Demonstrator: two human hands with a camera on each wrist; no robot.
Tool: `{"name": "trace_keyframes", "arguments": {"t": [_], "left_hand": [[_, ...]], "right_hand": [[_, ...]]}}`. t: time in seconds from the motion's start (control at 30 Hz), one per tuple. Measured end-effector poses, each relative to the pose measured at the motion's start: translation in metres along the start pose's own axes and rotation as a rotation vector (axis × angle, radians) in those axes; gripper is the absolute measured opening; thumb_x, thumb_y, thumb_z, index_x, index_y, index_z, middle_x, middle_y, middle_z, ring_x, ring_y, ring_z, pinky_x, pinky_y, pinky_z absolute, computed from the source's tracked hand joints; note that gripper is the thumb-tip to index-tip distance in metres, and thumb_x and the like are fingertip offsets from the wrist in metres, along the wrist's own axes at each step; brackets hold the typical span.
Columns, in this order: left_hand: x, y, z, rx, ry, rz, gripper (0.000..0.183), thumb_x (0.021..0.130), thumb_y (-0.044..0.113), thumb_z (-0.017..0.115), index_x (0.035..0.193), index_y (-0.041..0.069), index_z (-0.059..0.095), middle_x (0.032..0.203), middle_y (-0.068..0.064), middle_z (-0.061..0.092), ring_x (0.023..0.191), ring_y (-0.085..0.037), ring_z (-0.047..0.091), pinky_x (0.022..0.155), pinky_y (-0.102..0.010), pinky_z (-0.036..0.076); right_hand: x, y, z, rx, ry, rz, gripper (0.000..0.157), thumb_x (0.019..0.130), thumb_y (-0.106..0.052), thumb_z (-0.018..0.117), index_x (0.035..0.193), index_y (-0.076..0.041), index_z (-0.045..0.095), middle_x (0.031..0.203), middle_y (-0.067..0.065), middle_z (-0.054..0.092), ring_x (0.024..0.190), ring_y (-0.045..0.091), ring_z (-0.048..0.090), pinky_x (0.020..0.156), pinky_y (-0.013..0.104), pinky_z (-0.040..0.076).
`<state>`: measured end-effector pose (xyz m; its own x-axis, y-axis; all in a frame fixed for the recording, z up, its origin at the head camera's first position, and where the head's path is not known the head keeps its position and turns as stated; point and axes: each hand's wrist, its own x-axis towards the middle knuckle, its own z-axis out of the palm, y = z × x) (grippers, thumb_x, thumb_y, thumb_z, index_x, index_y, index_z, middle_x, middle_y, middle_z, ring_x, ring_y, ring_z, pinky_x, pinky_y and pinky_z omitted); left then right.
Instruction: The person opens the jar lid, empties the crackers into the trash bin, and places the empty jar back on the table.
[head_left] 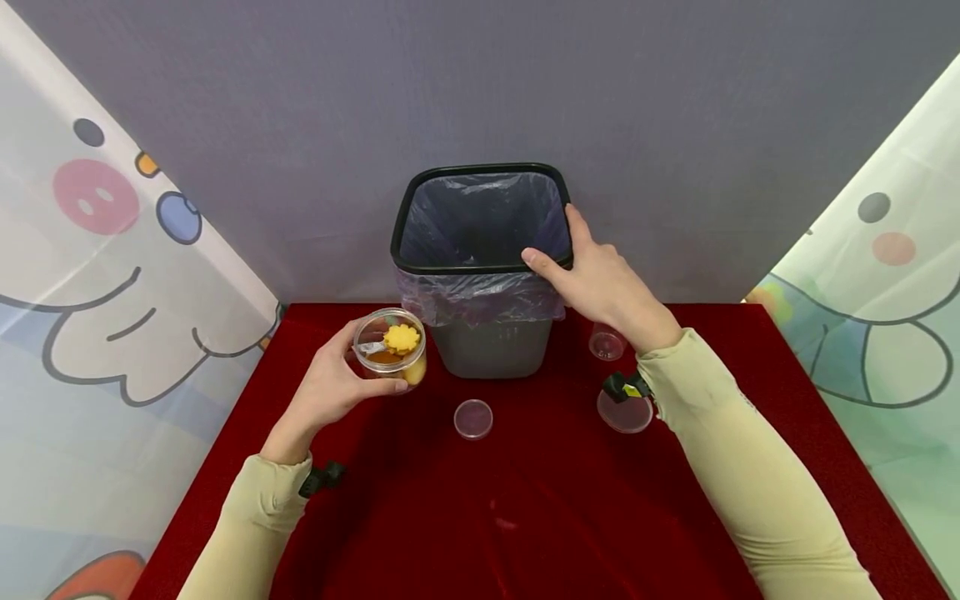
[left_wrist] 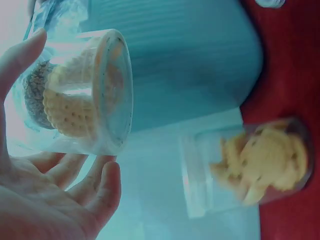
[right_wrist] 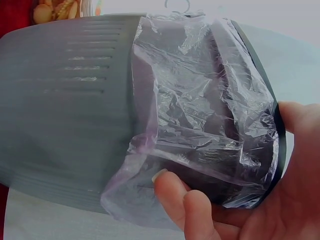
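Note:
My left hand [head_left: 330, 382] grips a clear round plastic jar [left_wrist: 75, 95], fingers and thumb around its sides. Inside are yellowish biscuits and a dark speckled piece; from above, a yellow flower-shaped biscuit [head_left: 402, 338] shows. Beside it stands a grey trash bin [head_left: 491, 350] with a black rim and a thin see-through bag [right_wrist: 185, 95] folded over the edge. My right hand [head_left: 611, 287] holds the bin's near right corner, thumb over the rim and fingers outside against the bag. A second jar of biscuits [left_wrist: 260, 165] stands by the bin in the left wrist view.
On the red cloth [head_left: 480, 517] lie a small clear disc [head_left: 473, 419] in front of the bin and a larger clear disc [head_left: 626, 414] under my right wrist. A clear container [head_left: 606, 343] sits right of the bin. A grey wall [head_left: 300, 167] rises behind.

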<state>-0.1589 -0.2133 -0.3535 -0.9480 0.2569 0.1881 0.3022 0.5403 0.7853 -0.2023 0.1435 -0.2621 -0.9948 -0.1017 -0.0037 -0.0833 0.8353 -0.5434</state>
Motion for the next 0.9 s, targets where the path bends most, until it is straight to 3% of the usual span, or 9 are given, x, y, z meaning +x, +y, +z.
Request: {"name": "trace_keyframes", "arguments": {"t": [0.1, 0.3, 0.57, 0.77, 0.9], "left_hand": [[0.005, 0.005, -0.013, 0.024, 0.015, 0.001, 0.083, 0.063, 0.040, 0.086, 0.134, 0.029, 0.045, 0.124, 0.009, 0.051, 0.112, -0.019, 0.049, 0.092, -0.044, 0.041], [0.017, 0.015, -0.039, 0.103, 0.039, -0.007, 0.084, 0.065, 0.041, 0.084, 0.136, 0.029, 0.042, 0.126, 0.007, 0.049, 0.109, -0.020, 0.051, 0.087, -0.043, 0.044], [0.040, 0.038, -0.067, 0.159, 0.089, 0.011, 0.081, 0.067, 0.036, 0.084, 0.136, 0.027, 0.043, 0.123, 0.004, 0.050, 0.104, -0.019, 0.052, 0.083, -0.036, 0.043], [0.061, 0.057, -0.083, 0.243, 0.161, 0.043, 0.084, 0.063, 0.036, 0.086, 0.135, 0.021, 0.045, 0.124, 0.000, 0.051, 0.106, -0.022, 0.048, 0.087, -0.043, 0.038], [0.074, 0.068, -0.091, 0.315, 0.192, 0.058, 0.090, 0.060, 0.040, 0.087, 0.136, 0.017, 0.044, 0.127, -0.004, 0.050, 0.110, -0.027, 0.047, 0.091, -0.048, 0.037]], "right_hand": [[0.000, 0.001, 0.001, 0.007, 0.004, -0.005, 0.108, 0.071, -0.087, 0.031, 0.148, -0.027, -0.016, 0.108, 0.018, 0.060, 0.099, 0.037, 0.062, 0.090, 0.058, 0.042], [0.001, 0.000, 0.003, 0.018, 0.014, -0.008, 0.108, 0.070, -0.088, 0.031, 0.149, -0.028, -0.014, 0.083, 0.011, 0.060, 0.083, 0.031, 0.065, 0.086, 0.056, 0.046], [0.002, 0.000, 0.004, 0.023, 0.020, -0.008, 0.108, 0.070, -0.088, 0.031, 0.149, -0.028, -0.013, 0.079, 0.009, 0.059, 0.079, 0.029, 0.065, 0.083, 0.054, 0.047], [0.001, 0.001, 0.004, 0.025, 0.028, -0.008, 0.109, 0.070, -0.088, 0.031, 0.149, -0.028, -0.013, 0.085, 0.010, 0.061, 0.083, 0.030, 0.066, 0.085, 0.055, 0.046], [0.001, 0.002, 0.004, 0.030, 0.028, -0.005, 0.108, 0.070, -0.088, 0.031, 0.149, -0.028, -0.013, 0.078, 0.010, 0.060, 0.073, 0.027, 0.065, 0.083, 0.054, 0.048]]}}
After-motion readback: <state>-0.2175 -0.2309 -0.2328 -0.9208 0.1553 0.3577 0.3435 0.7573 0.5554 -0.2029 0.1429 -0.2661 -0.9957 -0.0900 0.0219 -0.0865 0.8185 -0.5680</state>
